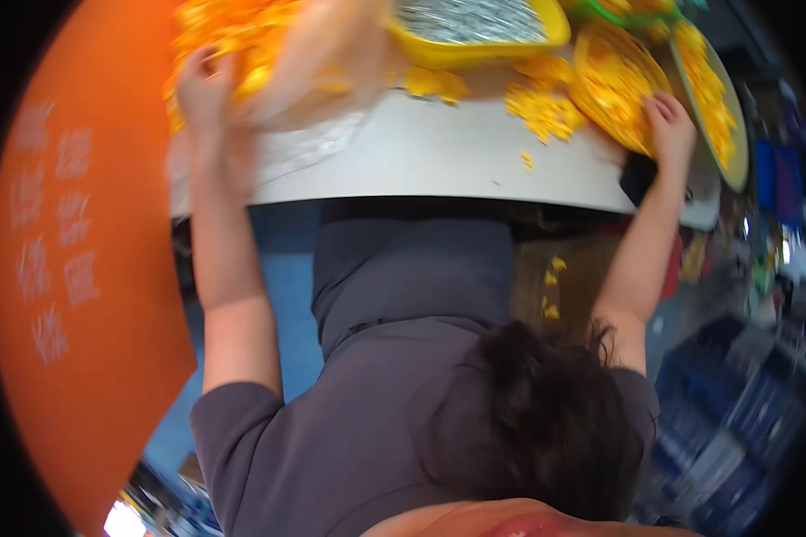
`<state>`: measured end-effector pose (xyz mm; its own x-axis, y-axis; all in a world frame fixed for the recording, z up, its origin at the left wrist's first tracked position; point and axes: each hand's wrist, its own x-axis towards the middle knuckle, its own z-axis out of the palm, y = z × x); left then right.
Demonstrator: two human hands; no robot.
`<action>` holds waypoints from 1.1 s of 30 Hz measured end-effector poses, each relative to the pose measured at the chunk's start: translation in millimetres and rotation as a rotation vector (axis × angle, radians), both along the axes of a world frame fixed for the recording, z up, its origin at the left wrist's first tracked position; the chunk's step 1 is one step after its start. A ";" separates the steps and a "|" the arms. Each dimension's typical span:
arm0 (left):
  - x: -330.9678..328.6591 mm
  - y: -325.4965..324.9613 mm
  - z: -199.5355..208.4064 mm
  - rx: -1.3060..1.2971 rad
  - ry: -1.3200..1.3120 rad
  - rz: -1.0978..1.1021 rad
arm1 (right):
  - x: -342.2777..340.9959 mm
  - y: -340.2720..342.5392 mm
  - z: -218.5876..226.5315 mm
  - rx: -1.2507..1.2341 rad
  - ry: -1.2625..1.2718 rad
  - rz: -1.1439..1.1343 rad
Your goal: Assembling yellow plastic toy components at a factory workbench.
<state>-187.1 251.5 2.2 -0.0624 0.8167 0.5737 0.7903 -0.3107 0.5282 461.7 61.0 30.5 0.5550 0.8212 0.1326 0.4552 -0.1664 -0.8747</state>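
Before us runs a white tabletop (421, 157), bounded on the left by a large orange panel (90, 268), with blue crates (716, 385) stacked at the near right of the room. On its far left, our left hand (208, 85), fingers bent, is at a heap of yellow pieces (251, 36) beside a blurred translucent bag (331, 67), and we cannot tell whether it grasps any. On the far right, our right hand (670, 125) has its fingers curled at the right edge of a yellow basket (581, 72) of yellow pieces, its grip unclear, while loose yellow bits (546, 116) lie between that basket and a yellow tray (475, 58) of silvery contents.
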 end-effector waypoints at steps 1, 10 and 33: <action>-21.9 -3.3 5.4 -0.034 -0.059 0.028 | -17.8 5.4 7.0 -0.033 0.003 0.043; 9.8 -29.5 37.8 -0.026 -0.064 0.038 | -77.0 -32.2 31.8 0.146 -0.071 -0.017; 167.9 -197.2 4.8 -0.051 -0.121 -0.805 | -154.3 -52.1 18.6 0.248 0.035 0.011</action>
<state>-19.2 54.3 7.0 0.4957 0.6628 0.5612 0.2720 -0.7322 0.6244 307.3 8.9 49.1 0.5537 0.7721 0.3120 0.4247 0.0604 -0.9033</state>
